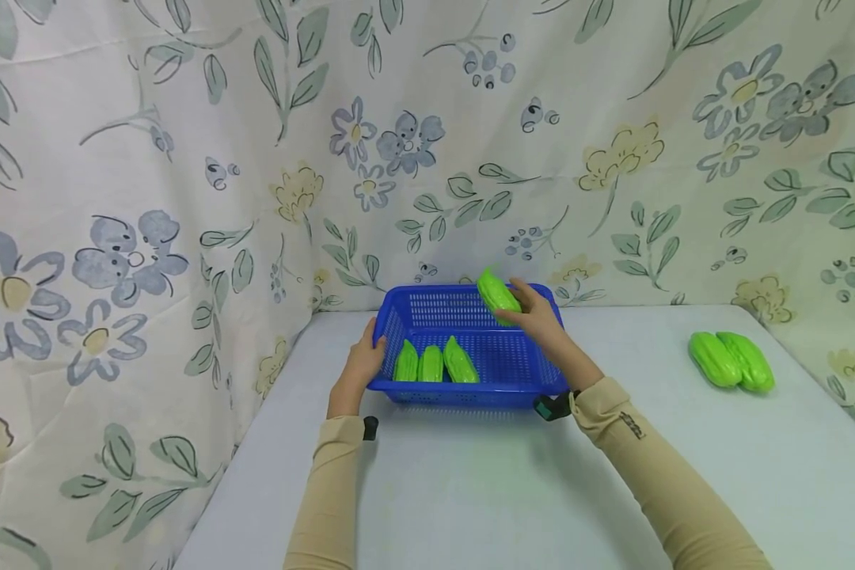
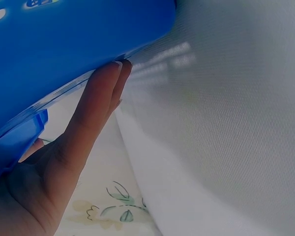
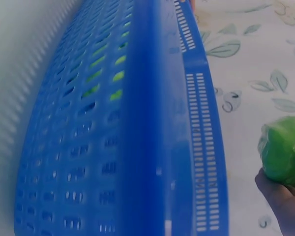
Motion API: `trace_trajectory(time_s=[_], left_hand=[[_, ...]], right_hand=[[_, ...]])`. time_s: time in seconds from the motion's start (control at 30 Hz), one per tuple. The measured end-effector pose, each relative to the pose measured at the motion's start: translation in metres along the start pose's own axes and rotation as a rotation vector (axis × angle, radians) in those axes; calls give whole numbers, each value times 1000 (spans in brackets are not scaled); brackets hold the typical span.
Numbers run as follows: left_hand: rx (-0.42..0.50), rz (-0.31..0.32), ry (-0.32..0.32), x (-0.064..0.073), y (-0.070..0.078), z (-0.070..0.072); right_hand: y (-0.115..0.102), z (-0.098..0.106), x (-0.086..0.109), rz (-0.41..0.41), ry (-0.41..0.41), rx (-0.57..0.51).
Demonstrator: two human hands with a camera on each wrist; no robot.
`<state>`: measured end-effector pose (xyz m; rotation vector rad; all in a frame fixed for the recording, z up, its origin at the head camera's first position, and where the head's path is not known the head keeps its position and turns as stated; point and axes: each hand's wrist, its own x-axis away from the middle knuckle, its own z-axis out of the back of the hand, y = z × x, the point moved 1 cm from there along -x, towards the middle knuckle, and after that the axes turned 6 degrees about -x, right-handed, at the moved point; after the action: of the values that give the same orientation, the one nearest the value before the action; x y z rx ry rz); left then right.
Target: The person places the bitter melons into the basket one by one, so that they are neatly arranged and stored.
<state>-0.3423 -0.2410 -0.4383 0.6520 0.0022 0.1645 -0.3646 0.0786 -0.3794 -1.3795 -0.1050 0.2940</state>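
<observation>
My left hand [image 1: 360, 362] grips the left side of a blue plastic basket [image 1: 463, 395]. In the left wrist view, straight fingers [image 2: 91, 110] run along the basket's underside. Above the basket's back right part, my right hand [image 1: 539, 318] holds a glossy, bright green ridged vegetable [image 1: 497, 294] between thumb and fingers, its pointed end tipped up to the left. The right wrist view catches this vegetable [image 3: 283, 150] at its right edge. Inside the basket on the left lie three similar green vegetables [image 1: 431, 364], partly hidden by the front wall.
Two more green vegetables [image 1: 732, 361] lie side by side on the white table [image 1: 456, 491], far to the right. A floral cloth [image 1: 413, 142] hangs behind the table and along its left side. The basket stands near the back edge.
</observation>
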Motion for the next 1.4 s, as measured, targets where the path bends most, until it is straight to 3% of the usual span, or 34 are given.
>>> trace_trajectory(time_s=[0.37,0.83,1.4], left_hand=[[6,3,-1,0,-1,-1],[4,3,2,-2,-2,-2],[3,-10,5,-3,-2,-2]], right_hand=[[-4,-14,-6,-47,-29,63],[4,-28,-10,-183,-103,185],[8,-36,-11,-235,-156,324]])
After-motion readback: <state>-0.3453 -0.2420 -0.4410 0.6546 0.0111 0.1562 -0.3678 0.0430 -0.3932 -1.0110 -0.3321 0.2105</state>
